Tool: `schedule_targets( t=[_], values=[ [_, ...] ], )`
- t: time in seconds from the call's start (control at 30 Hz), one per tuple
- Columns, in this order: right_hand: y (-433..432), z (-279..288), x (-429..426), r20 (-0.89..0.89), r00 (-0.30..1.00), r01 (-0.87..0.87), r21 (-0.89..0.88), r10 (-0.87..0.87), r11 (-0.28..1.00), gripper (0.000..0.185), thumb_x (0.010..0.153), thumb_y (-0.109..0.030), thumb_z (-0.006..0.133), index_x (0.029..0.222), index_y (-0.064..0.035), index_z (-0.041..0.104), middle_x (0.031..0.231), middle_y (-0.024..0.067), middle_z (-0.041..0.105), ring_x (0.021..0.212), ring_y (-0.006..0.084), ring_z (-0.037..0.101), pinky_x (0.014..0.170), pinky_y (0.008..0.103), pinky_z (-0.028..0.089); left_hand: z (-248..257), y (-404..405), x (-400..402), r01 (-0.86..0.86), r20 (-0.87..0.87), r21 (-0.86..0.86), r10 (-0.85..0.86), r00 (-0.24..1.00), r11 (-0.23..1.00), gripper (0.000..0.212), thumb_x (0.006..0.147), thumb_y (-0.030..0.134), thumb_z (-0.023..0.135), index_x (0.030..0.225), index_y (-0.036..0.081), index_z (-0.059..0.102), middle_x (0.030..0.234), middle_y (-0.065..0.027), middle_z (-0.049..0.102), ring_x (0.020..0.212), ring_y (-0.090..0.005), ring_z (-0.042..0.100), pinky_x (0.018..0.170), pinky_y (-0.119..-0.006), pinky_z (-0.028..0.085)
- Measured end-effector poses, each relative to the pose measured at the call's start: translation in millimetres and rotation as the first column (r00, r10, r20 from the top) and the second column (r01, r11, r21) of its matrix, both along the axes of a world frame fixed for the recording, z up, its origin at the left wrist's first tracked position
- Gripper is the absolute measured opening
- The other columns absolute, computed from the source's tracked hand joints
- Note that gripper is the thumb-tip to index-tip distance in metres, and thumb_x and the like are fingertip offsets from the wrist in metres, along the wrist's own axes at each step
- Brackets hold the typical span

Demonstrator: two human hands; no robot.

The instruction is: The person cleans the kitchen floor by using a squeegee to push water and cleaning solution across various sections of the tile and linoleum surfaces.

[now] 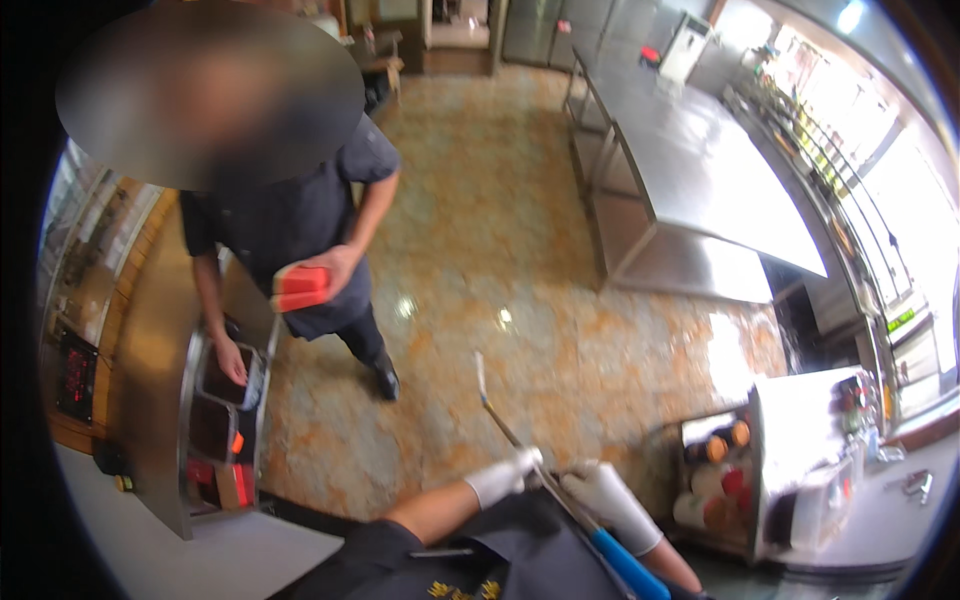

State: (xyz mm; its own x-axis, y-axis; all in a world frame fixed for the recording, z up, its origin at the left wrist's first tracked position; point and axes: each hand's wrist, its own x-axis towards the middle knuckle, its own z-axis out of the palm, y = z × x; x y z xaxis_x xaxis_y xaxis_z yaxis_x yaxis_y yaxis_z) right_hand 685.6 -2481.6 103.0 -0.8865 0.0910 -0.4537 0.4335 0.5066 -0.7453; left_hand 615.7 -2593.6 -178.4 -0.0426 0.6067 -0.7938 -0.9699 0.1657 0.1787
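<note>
A long-handled tool (pixel 504 424) slants in front of my dark apron, its thin white tip pointing away over the floor and a blue grip (pixel 628 564) at the near end. My left hand (pixel 511 474), in a white glove, is closed around the shaft. Beside the shaft, my white-gloved right hand (pixel 609 496) has curled fingers; whether they grip it is hidden.
At left, a person (pixel 277 217) holds a red box (pixel 302 287) and reaches into an open steel drawer (pixel 187 442) holding bins. A steel table (pixel 697 165) stands at the far right. Near right is a shelf unit (pixel 756 465) with jars. Tiled floor (pixel 480 225) lies between.
</note>
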Motion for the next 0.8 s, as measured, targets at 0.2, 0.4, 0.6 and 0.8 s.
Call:
schedule_targets(
  t=[0.2,0.4,0.6,0.8],
  values=[
    [44.9,110.9,39.2,-0.496,0.853,-0.388,-0.397,0.161,0.832,0.019,0.079,-0.013,0.067,0.094,-0.0024,0.063,0.099,0.0137,0.062,0.103,0.0306,0.057,0.097,0.0426,0.040,81.2,20.6,-23.5,-0.469,0.155,-0.122,0.483,0.862,0.875,0.017,0.082,0.014,0.042,0.065,0.016,0.039,0.052,-0.0008,0.042,0.042,-0.0152,0.045,0.040,-0.029,0.042],
    [87.9,28.5,60.5,-0.551,0.751,-0.042,-0.590,-0.364,0.807,0.020,0.081,-0.011,0.060,0.064,-0.0060,0.050,0.064,0.0056,0.053,0.066,0.0207,0.054,0.090,0.0427,0.043,-22.1,62.0,-5.2,-0.466,0.011,-0.317,0.494,0.869,0.826,0.018,0.090,0.025,0.048,0.083,0.009,0.046,0.059,-0.0049,0.048,0.051,-0.0185,0.050,0.054,-0.036,0.050],
    [217.8,-64.5,90.8,-0.449,0.690,0.164,-0.667,-0.568,0.727,0.017,0.075,0.002,0.056,0.063,-0.0066,0.050,0.064,0.0036,0.049,0.063,0.0182,0.049,0.081,0.0384,0.047,-21.9,218.8,33.0,-0.297,0.065,-0.411,0.353,0.933,0.862,0.005,0.087,0.006,0.044,0.090,0.005,0.048,0.072,-0.0112,0.055,0.059,-0.0249,0.058,0.056,-0.039,0.052],
    [374.4,-9.0,146.7,-0.399,0.554,0.621,-0.387,-0.730,0.682,0.011,0.076,-0.005,0.056,0.068,-0.0081,0.050,0.069,0.0034,0.049,0.062,0.0162,0.046,0.074,0.0349,0.046,-23.4,452.7,119.5,-0.147,0.094,-0.211,0.170,0.981,0.966,0.014,0.089,0.014,0.038,0.091,0.007,0.049,0.072,-0.0140,0.057,0.066,-0.0285,0.063,0.049,-0.038,0.047]
  ],
)
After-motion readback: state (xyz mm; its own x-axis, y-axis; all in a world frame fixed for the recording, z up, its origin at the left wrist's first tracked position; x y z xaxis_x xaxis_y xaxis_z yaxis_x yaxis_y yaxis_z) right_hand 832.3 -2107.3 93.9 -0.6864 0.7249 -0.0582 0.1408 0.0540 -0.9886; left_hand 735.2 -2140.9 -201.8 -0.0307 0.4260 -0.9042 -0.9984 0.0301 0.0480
